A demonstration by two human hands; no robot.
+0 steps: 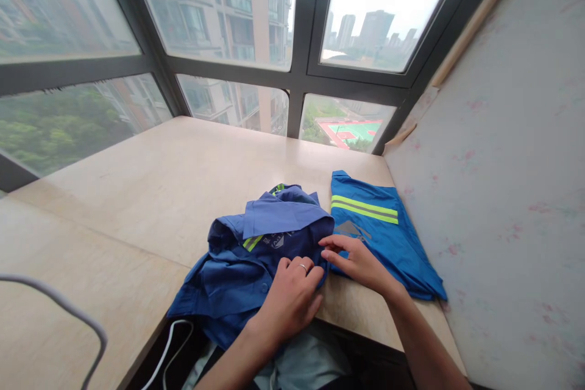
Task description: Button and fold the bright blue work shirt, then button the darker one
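Note:
A crumpled dark blue work shirt (233, 268) with yellow-green reflective stripes and pale printing lies bunched at the front edge of the wooden ledge. Its lighter blue inner side is folded over the top, and the lower part hangs past the edge. My left hand (295, 295), with a ring on one finger, is closed on the near side of this shirt, its fingertips curled into the cloth. At the shirt's right edge, my right hand (354, 259) has its fingertips by the fabric, thumb and forefinger slightly apart.
A brighter blue garment (379, 244) with reflective stripes lies folded flat to the right, beside the papered wall (498, 195). The wooden ledge (137, 195) runs back to the windows. White cables (75, 311) show at the lower left.

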